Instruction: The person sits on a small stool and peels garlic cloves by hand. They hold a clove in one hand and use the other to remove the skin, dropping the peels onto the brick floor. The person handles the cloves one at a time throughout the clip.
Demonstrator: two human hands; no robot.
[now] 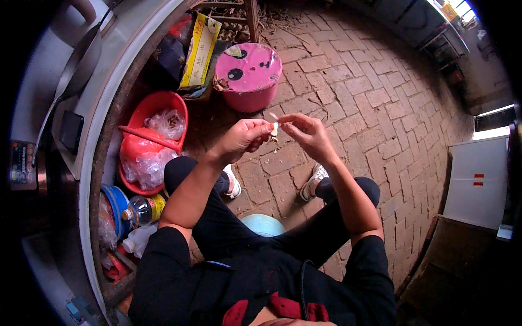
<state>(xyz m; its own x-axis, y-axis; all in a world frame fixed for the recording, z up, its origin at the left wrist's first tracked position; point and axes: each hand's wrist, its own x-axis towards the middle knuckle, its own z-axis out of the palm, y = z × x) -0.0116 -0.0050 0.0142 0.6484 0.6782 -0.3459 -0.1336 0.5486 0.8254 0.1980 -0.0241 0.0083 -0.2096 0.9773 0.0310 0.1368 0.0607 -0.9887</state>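
In the middle of the view, my left hand (pixel 244 137) pinches a small, pale, off-white piece (pixel 274 131) between thumb and fingers, too small to name surely. My right hand (pixel 309 136) meets it from the right, its thumb and forefinger closed at a thin pale sliver at the top of that piece. Both hands are held above the brick floor (pixel 283 163), over the space between my bent legs. A pale blue round object (pixel 262 225) shows low between my thighs, partly hidden.
A pink lidded bucket (pixel 247 81) and yellow-sided box (pixel 197 54) stand ahead. At left are a red basket (pixel 179 117) of plastic bags, bottles (pixel 140 209), a blue basin (pixel 112 201) and a counter edge (pixel 95 117) with a pan. A white cabinet (pixel 473 185) stands at right.
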